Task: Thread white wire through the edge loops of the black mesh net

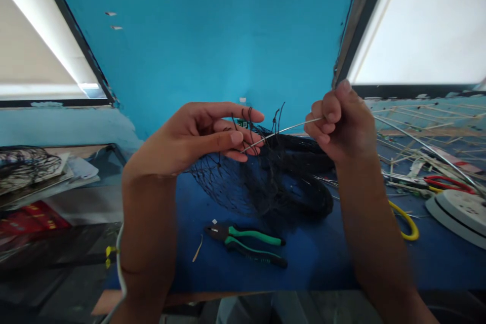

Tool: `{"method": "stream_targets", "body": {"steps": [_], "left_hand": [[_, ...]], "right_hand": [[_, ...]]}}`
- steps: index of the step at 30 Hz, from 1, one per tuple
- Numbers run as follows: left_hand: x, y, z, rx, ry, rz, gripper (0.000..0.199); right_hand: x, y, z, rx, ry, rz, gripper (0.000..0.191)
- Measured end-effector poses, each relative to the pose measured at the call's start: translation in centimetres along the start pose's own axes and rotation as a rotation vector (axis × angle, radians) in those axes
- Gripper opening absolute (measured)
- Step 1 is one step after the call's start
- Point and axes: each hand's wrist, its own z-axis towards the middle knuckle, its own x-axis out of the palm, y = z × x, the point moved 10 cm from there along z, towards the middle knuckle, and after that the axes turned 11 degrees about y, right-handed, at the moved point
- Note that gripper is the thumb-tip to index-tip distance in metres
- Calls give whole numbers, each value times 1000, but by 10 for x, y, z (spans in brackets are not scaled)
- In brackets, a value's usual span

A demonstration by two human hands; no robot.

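Wall: bright blue (228, 35), rising beyond the pliers, with dark-framed pale panels on either side.
Worktop: blue (315, 268), spread under and around the pliers.
Pliers: green-and-black handles (256, 245), lying on the worktop, handles pointing right.
Black net: bunched (281, 192) just beyond the pliers, part of it lifted above them.
Left hand: above and beyond the pliers (186, 139), grasping the net, strands looped over its extended fingers, thumb laid across.
Right hand: above and to the right of the pliers (343, 124), fingers curled tightly around the thin wire.
Thin wire: slanting between the hands (292, 126), above and beyond the pliers, its far end among the net strands at the left fingers.
Yellow handle: right of the pliers (412, 228), near a rounded grey object (459, 215).
Papers: stacked well left of the pliers (81, 172).
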Motion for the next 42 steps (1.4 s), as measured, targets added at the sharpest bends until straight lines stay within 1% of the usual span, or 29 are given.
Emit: {"method": "stream_targets", "body": {"steps": [2, 7, 10, 13, 17, 20, 23, 26, 29, 30, 32, 35, 37, 39, 42], "left_hand": [[-2, 1, 1, -15, -34, 81, 37], [-5, -1, 2, -28, -121, 192, 26], [-3, -1, 4, -34, -117, 229, 26], [-3, 0, 6, -34, -112, 239, 25], [-1, 3, 8, -37, -106, 233, 23], [-1, 4, 9, -35, -126, 212, 21], [-3, 5, 9, -30, -151, 187, 22], [-3, 6, 10, -23, -159, 183, 22], [-4, 5, 10, -13, -162, 191, 21], [-3, 4, 10, -9, -162, 191, 21], [-3, 4, 9, -10, -160, 183, 22], [-3, 2, 6, -13, -154, 151, 25], [-2, 0, 4, 3, -146, 128, 26], [-1, -4, 3, 30, -137, 122, 27], [-2, -10, 1, 76, -152, 141, 29]], "right_hand": [[0, 7, -2, -29, -8, -31, 49], [3, 18, -7, -60, -15, -89, 48], [7, 21, -9, -66, -2, -139, 49], [13, 25, -11, -76, 6, -207, 50], [21, 32, -16, -100, -21, -350, 51], [29, 40, -21, -132, -33, -442, 49], [37, 44, -26, -83, -48, -479, 46], [51, 46, -27, 8, 11, -578, 45], [68, 51, -26, 22, 109, -761, 49], [71, 50, -25, 27, 132, -786, 50], [69, 45, -24, 24, 124, -739, 51], [54, 36, -21, -37, 43, -528, 52], [47, 26, -18, -63, 41, -402, 54], [44, 13, -12, -55, 68, -293, 55], [36, -6, -4, -7, 35, -132, 56]]}}
